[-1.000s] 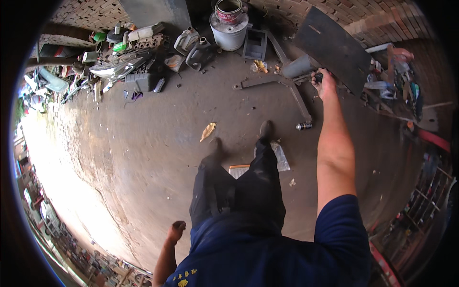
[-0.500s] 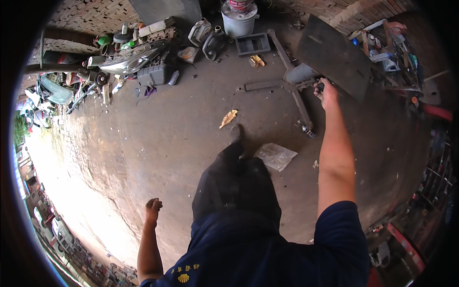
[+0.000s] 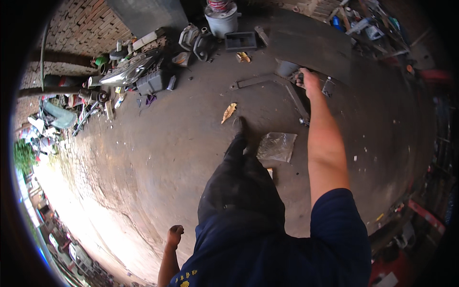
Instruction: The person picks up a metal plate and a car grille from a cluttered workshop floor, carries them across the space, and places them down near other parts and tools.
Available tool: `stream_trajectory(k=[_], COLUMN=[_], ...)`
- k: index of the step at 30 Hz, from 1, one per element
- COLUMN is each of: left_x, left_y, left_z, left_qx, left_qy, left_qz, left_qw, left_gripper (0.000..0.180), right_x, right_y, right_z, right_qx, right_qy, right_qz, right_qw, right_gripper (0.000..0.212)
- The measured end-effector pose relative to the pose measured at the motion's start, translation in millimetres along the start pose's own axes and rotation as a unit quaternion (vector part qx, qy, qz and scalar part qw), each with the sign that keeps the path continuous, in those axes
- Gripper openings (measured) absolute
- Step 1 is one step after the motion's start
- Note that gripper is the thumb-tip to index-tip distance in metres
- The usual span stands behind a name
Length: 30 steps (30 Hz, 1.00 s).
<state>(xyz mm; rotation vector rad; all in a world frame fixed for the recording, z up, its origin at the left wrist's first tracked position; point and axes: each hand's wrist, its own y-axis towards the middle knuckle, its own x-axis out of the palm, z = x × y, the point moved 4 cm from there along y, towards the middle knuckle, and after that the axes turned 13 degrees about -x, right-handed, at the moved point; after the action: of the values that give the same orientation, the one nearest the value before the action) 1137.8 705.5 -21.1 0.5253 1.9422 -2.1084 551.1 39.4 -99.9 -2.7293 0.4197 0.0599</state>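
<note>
My right hand (image 3: 310,82) reaches far forward, its fingers curled round a small dark thing whose kind I cannot make out. It is beside a metal frame with long flat arms; one arm (image 3: 297,103) runs down close to my wrist, another arm (image 3: 253,80) stretches left. A grey rounded part (image 3: 287,68) shows just left of the hand. Behind it is a large dark flat panel (image 3: 311,45). A small silver piece (image 3: 327,87) shows right of my hand. My left hand (image 3: 175,235) hangs low beside my body, loosely closed, with nothing visible in it.
A clear plastic bag (image 3: 277,146) and a dry leaf (image 3: 229,113) lie near my foot. Farther off are a bucket (image 3: 222,23), a shallow black tray (image 3: 240,41) and jugs (image 3: 188,37). Car headlights and parts (image 3: 131,69) pile up at left; clutter fills the far right.
My view has shifted and turned, and my leg has moved. My right hand is now farther forward and left in the picture. My left hand has come lower and nearer my body.
</note>
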Motion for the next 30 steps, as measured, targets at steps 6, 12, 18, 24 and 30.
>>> stream_trajectory(k=[6, 12, 18, 24, 30], left_x=[-18, -39, -90, -179, -342], left_y=[0, 12, 62, 138, 198], left_z=[8, 4, 1, -1, 26], left_qx=[0.038, 0.084, 0.114, 0.119, 0.086], left_qy=[-0.048, 0.011, 0.061, 0.087, 0.083], left_qz=[0.028, 0.008, -0.012, -0.066, -0.021], left_qw=[0.998, 0.996, 0.992, 0.987, 0.993], left_gripper=[0.030, 0.029, 0.030, 0.028, 0.029], right_x=[8, 16, 37, 90, 142], right_y=[-44, -85, -135, -192, -239], right_z=[7, 23, 46, 85, 116], right_qx=[-0.037, -0.049, -0.047, -0.062, -0.071], right_qy=[0.004, -0.002, 0.018, 0.061, 0.112], right_qz=[-0.017, -0.008, 0.048, 0.157, 0.232], right_qw=[0.999, 0.999, 0.998, 0.984, 0.964], right_gripper=[0.021, 0.020, 0.021, 0.018, 0.016])
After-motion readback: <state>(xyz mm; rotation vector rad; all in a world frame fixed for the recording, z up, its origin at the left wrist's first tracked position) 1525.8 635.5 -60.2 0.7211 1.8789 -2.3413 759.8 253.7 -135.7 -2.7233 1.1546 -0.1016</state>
